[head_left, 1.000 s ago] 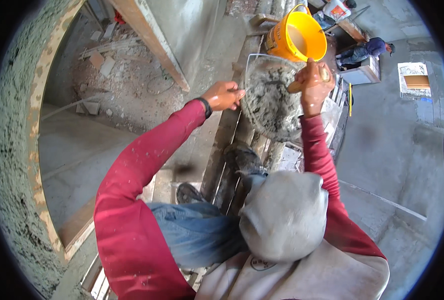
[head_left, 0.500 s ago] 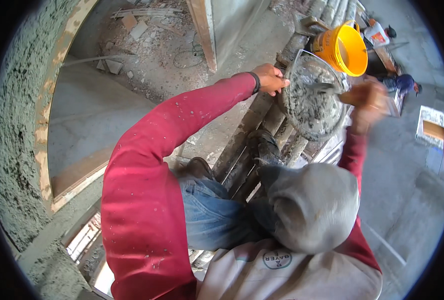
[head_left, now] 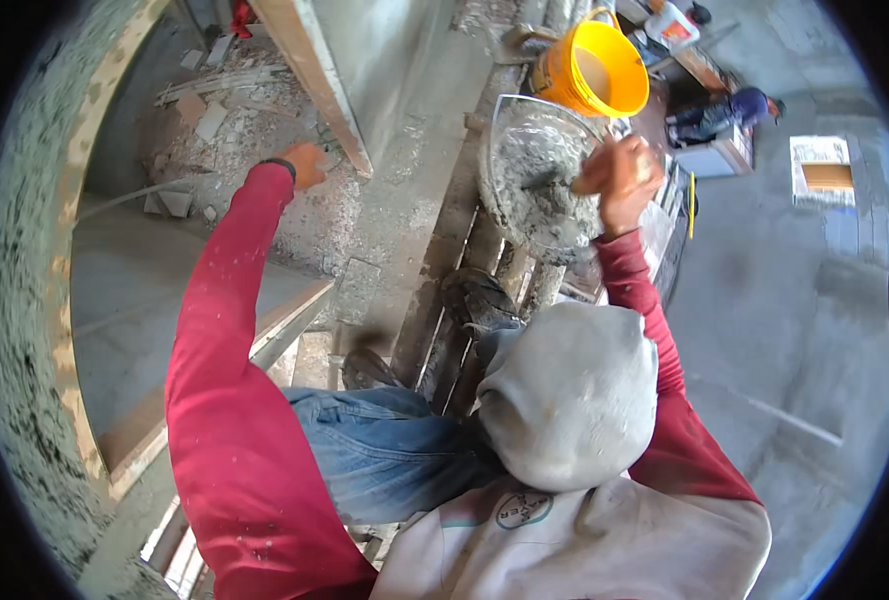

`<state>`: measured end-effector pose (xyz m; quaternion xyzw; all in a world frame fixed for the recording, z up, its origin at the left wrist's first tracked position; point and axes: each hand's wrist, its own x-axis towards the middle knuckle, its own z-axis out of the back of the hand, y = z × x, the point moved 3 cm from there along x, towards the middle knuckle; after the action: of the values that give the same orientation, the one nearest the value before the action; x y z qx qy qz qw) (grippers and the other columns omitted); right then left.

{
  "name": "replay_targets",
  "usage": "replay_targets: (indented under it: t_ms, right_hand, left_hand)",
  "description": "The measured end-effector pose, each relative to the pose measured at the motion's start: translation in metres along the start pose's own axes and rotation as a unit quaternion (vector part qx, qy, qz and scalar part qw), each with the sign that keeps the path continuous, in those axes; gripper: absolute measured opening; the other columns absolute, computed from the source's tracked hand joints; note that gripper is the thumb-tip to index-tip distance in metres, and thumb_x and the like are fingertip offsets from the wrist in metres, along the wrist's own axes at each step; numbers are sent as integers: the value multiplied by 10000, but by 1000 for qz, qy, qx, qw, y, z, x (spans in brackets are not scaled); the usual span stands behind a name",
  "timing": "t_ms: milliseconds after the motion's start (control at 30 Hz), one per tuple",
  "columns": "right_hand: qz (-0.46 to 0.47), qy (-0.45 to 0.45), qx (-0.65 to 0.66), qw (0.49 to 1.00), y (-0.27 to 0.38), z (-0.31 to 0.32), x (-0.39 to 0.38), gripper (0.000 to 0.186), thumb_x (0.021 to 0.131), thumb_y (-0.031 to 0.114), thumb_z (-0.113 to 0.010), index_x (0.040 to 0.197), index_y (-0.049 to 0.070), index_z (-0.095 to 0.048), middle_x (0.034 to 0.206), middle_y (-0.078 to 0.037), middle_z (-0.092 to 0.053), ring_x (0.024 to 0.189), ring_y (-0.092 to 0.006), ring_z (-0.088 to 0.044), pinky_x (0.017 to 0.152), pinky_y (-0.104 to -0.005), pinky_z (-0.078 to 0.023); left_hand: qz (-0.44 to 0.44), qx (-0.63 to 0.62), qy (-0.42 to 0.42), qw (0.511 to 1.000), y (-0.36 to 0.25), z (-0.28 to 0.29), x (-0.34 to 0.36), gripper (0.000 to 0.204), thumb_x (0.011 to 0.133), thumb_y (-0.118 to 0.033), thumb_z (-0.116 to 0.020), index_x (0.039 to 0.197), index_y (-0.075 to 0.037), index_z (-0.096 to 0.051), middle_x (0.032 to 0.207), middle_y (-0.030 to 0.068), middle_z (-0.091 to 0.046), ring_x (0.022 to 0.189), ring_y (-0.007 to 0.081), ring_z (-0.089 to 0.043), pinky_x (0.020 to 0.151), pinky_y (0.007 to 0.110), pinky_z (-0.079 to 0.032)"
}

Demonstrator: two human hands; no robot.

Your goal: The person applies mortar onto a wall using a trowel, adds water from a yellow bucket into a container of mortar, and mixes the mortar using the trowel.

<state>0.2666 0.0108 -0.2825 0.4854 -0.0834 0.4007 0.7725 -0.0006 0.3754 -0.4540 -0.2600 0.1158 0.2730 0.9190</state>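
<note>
My right hand (head_left: 625, 185) is closed round the handle of a trowel (head_left: 542, 180), whose blade dips into grey wet mortar (head_left: 555, 212). That mortar lies in a round bucket (head_left: 489, 178) with a wire handle, set on the planks in front of me. Off to the left of the bucket, my left hand (head_left: 306, 166) hangs at the end of a stretched arm, away from the rim. Its fingers look loosely bent and slightly blurred, and nothing shows in them. Mortar specks dot my red sleeves.
A yellow bucket (head_left: 610, 70) stands just beyond the mortar. Rough planks and poles (head_left: 445, 235) lie under my feet. A wooden door frame (head_left: 327, 95) and rubble (head_left: 205, 115) are at the far left. On the right, a person in dark clothes (head_left: 735, 112) is below, with another person (head_left: 670, 25) farther off.
My left hand has let go of the bucket's rim and swung left. My right hand stays on the trowel at the mortar. The whole view has shifted, so the buckets appear farther left.
</note>
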Motion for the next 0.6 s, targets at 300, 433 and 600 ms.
replay_targets:
  t_ms: [300, 433, 600]
  right_hand:
    - [55, -144, -295, 943, -17, 31, -1, 298, 939, 220, -446, 755, 44, -601, 628, -41, -562, 594, -147, -569, 604, -298, -485]
    - [205, -68, -86, 973, -11, 26, 22, 194, 869, 185, -516, 781, 32, -599, 578, -74, -582, 507, -171, -568, 524, -324, -499]
    - [5, -75, -218, 973, -73, 72, 28, 232, 877, 223, -499, 888, 29, -626, 898, -101, -655, 782, -194, -627, 656, -345, -500]
  left_hand:
    - [76, 71, 25, 994, -2, 35, -1, 231, 842, -261, -548, 984, -103, -638, 793, 95, -647, 704, 253, -626, 668, 380, -488]
    - [-36, 112, 11, 993, 24, 17, 4, 237, 854, -280, -533, 933, -76, -624, 790, 118, -643, 664, 271, -615, 657, 399, -488]
    - [23, 92, -80, 992, 43, 54, 18, 302, 853, -310, -526, 882, -25, -620, 855, 191, -639, 783, 336, -620, 695, 416, -481]
